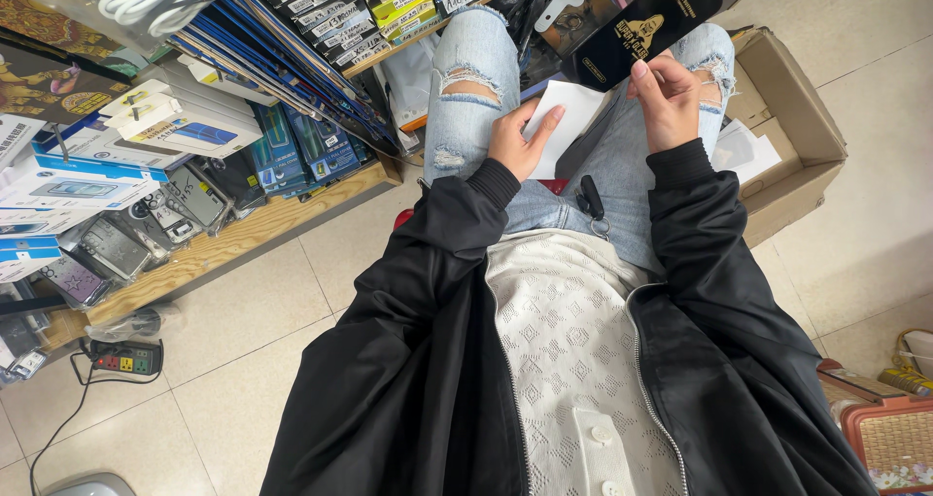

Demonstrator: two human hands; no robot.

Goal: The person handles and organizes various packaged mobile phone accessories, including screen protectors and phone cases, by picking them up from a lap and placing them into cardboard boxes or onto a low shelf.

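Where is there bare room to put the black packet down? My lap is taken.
Free: floor tiles between the wooden shelf and your left sleeve, and tiles right of the cardboard box. Crowded: the shelf, packed with boxes, and the box's floor, holding papers.

The scene is viewed by a single head-worn camera, pointed steeply down along the wearer's torso onto the lap, where both hands are seen close up, with shelves (243, 226) at left and floor around.

The black packet (646, 25) (top end) is cut off by the frame's edge.
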